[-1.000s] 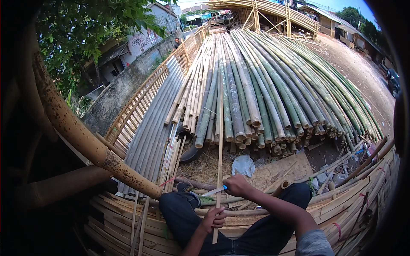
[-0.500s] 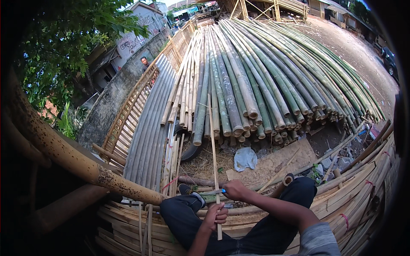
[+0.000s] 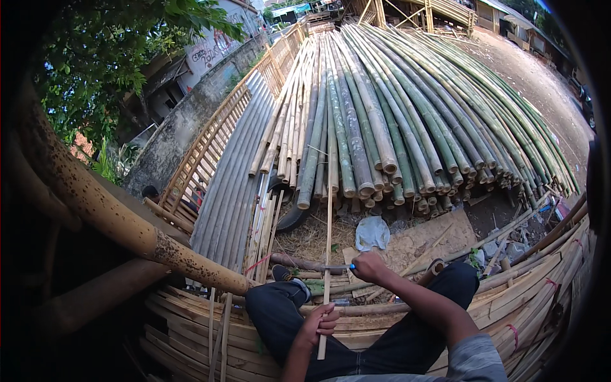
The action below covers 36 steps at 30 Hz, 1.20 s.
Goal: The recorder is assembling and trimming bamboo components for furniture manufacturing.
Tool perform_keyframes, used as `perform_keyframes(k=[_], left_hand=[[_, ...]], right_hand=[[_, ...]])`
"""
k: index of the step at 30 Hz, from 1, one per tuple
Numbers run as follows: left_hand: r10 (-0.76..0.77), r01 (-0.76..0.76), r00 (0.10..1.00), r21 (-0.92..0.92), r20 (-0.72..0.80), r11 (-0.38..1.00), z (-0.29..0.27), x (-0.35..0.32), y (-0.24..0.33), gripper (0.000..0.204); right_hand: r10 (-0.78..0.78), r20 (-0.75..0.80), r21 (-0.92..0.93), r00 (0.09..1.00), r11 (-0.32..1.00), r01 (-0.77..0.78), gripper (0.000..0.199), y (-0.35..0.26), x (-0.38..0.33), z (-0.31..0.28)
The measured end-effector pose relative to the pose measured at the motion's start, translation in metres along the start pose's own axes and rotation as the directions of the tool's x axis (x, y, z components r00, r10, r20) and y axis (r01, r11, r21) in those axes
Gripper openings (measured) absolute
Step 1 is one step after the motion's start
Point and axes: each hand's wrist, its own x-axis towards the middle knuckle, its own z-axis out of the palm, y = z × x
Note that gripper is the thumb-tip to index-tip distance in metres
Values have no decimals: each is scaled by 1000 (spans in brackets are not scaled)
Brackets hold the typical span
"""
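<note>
My left hand (image 3: 320, 325) is closed round the near end of a long, thin bamboo strip (image 3: 326, 294), between my knees. The strip points away from me, its far part reaching toward the cut ends of the poles. In my right hand (image 3: 370, 267) is a knife (image 3: 340, 267) with a bit of blue at its handle. Its blade lies across the strip, well beyond my left hand. Whether the edge bites into the bamboo is too small to tell.
Long bamboo poles (image 3: 375, 127) are stacked ahead. Split bamboo (image 3: 509, 299) lies under and beside my legs. A thick spotted pole (image 3: 127, 223) crosses on the left, near corrugated sheets (image 3: 232, 184). A white plastic bag (image 3: 372, 233) lies on the ground.
My right hand and the knife have slid farther out along the strip, away from my left hand. My left hand keeps its hold. The view has shifted slightly.
</note>
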Motion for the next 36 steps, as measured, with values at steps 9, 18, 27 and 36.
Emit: perform_keyframes(k=[9,18,27,36], left_hand=[[-22,29,997,95,-74,995,0,-15,-5,22],[-20,29,996,105,-88,994,17,-19,-34,24],[-45,50,994,41,-101,998,20,-29,-39,23],[-91,91,996,2,-16,996,23,-31,-26,21]], right_hand=[[5,-62,-187,998,982,-17,24,33,12,-16],[-49,-175,-106,983,994,31,21,44,10,-15],[-65,-138,-10,988,998,64,22,19,2,0],[4,-134,13,991,1000,-2,22,-1,-12,10]])
